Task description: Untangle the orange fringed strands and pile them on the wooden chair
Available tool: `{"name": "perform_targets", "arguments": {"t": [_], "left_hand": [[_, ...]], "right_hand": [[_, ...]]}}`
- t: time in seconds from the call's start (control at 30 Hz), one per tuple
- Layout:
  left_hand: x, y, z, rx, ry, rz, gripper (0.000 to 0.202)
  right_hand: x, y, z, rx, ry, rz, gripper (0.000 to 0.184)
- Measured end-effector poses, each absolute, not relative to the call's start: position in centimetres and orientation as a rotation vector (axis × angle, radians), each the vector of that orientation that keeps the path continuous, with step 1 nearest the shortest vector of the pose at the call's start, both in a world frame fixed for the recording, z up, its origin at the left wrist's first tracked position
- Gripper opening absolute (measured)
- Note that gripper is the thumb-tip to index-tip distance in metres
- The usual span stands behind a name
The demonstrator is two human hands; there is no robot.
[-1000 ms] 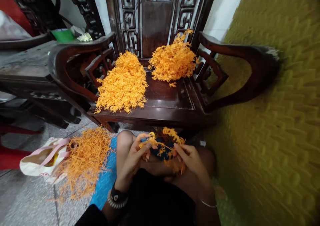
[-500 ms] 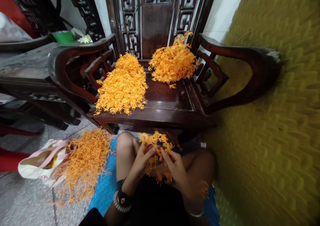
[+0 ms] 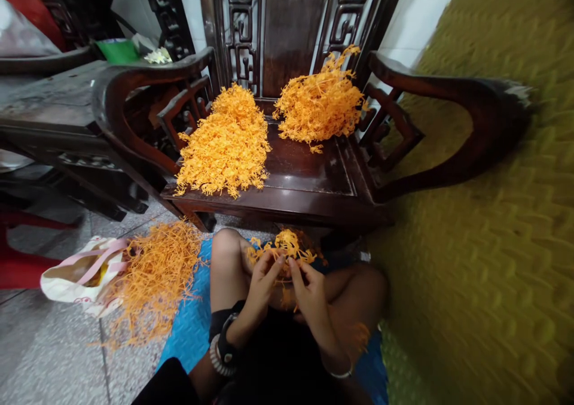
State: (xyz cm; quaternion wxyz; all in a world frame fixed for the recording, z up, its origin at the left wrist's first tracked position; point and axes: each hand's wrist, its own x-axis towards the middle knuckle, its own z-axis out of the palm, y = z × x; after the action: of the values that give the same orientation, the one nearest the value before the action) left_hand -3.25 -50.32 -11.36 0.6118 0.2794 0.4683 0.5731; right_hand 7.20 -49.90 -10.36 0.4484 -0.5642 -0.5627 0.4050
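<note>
Both hands meet above my lap, thumbs and fingertips close together. My left hand is closed in a pinch on a bunch of orange curly strands. My right hand pinches the same bunch from the other side. Loose ends hang below the fingers, and the exact spot being gripped is too small to make out. More straight orange strands lie in a loose pile on the floor to my left. A few strands rest by my right thigh.
Ahead stands a dark carved wooden chair, its seat bearing a left heap and a right heap of orange strands. A white bag with pink handles lies left. I sit on a blue mat; a yellow-green textured surface rises right.
My hands have drawn closer together, and the bunch of strands has shifted between my fingers. The camera view has moved slightly; the heaps on the chair look the same.
</note>
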Motion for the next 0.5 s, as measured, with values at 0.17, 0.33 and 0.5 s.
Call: {"name": "perform_targets", "arguments": {"t": [0.17, 0.33, 0.5], "left_hand": [[-4.8, -49.7, -11.0, 0.859, 1.164, 1.299, 0.031], [-6.5, -49.3, -10.4, 0.948, 1.241, 1.264, 0.025], [-5.7, -49.3, -11.4, 0.407, 0.976, 1.368, 0.028]], "right_hand": [[7.7, -49.6, -10.1, -1.425, -1.386, 0.922, 0.047], [8.0, -49.6, -10.0, -1.404, -1.394, 0.991, 0.047], [7.1, -50.2, -10.6, -1.371, -1.367, 1.119, 0.046]]}}
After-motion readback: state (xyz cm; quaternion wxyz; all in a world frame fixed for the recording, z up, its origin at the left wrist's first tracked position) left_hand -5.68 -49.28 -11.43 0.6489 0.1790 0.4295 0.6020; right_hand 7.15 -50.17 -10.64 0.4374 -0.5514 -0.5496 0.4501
